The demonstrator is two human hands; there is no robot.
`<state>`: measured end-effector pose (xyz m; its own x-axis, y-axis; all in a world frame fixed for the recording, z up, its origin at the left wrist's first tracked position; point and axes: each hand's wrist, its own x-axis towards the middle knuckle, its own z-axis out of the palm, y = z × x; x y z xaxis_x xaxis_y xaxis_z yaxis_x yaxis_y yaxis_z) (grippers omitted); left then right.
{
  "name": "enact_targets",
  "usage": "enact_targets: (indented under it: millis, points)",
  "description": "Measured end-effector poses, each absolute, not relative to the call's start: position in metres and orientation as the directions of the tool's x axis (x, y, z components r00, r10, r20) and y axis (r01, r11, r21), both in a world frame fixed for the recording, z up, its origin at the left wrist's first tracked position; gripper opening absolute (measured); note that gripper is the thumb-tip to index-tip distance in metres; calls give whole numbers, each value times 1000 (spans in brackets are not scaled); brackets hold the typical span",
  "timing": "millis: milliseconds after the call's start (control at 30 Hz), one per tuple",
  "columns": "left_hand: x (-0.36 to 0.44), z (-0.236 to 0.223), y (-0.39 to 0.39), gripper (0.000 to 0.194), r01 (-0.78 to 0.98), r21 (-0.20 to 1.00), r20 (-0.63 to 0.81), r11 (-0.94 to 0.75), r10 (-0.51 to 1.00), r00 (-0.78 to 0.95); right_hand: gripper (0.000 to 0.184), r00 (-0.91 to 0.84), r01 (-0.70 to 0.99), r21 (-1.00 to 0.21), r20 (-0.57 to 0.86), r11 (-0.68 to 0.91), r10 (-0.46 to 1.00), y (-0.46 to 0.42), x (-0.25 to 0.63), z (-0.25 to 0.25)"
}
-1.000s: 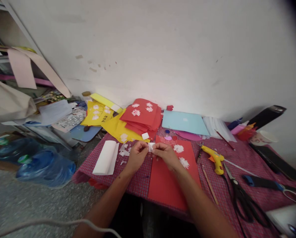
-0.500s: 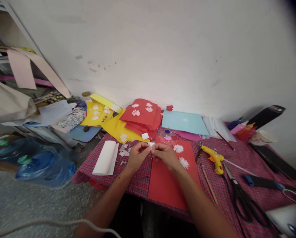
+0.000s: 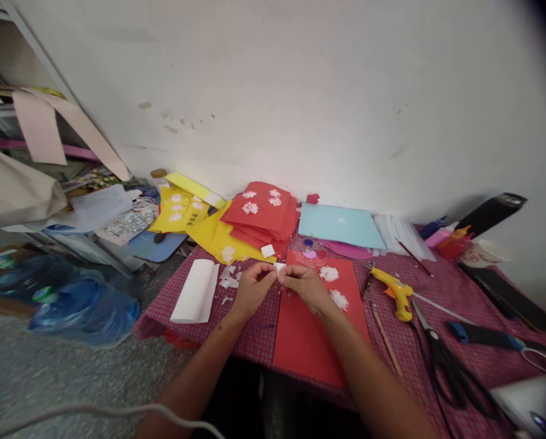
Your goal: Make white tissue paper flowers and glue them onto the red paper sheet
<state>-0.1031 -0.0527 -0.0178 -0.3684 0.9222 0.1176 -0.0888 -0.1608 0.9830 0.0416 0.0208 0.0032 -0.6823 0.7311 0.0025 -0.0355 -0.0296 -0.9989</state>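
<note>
Between my two hands is a small piece of white paper (image 3: 279,267), pinched at the fingertips. My left hand (image 3: 255,285) grips its left side with thumb and fingers; my right hand (image 3: 304,283) grips the right side. Part of the paper is hidden by the fingers. Under my right hand and forearm lies a red sheet (image 3: 309,341), with a white paper flower (image 3: 329,274) and a second white flower (image 3: 339,300) on it. A small white square (image 3: 268,250) lies just beyond my hands. White paper scraps (image 3: 229,281) are scattered left of my left hand.
A folded white sheet (image 3: 194,292) lies at the left. Behind are red cards with flowers (image 3: 258,210) and a light blue folder (image 3: 341,227). To the right lie a yellow glue gun (image 3: 396,292), black scissors (image 3: 451,366) and a wooden stick (image 3: 388,341). Water bottles (image 3: 80,311) stand on the floor.
</note>
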Motion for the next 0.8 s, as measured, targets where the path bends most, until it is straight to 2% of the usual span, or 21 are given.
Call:
enact_targets:
  millis: [233,433,800]
  points:
    - [-103,-18,-52,16,-64,985,123,-158,917,-380,21,-681,-32,-999,-2,-31,733,21,42,3]
    - [-103,-18,-52,16,-128,981,88,-143,928,-363,21,-686,-27,-999,-14,-45,727,19,42,7]
    - [-103,-19,-52,18,-94,985,102,-148,920,-378,17,-688,-43,-997,-20,-68,725,18,41,9]
